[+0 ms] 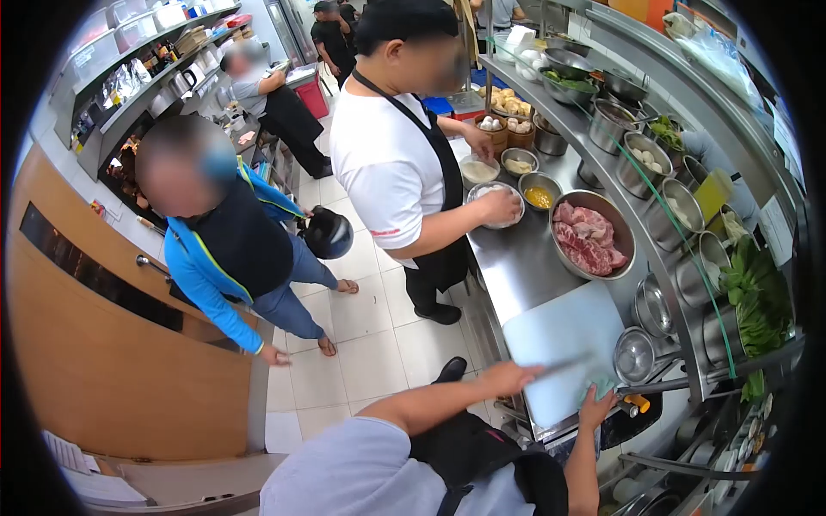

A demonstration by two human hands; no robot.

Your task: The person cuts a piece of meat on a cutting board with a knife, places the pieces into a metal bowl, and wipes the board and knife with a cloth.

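My left hand (509, 377) grips the handle of a knife (564, 364), whose blade lies flat across the near part of a white cutting board (559, 331). At the board's near right corner, my right hand (596, 408) presses on a teal cloth (602, 387). The board lies on a steel counter (516, 267). Just beyond it stands a large steel bowl of raw meat (592, 234).
A co-worker in a white shirt and black apron (404, 163) has a hand in a bowl (495, 205) farther along the counter. A person in a blue jacket (232, 249) holding a dark helmet (327, 232) stands on the tiled floor. Steel pots (654, 305) and leafy greens (757, 301) line the right.
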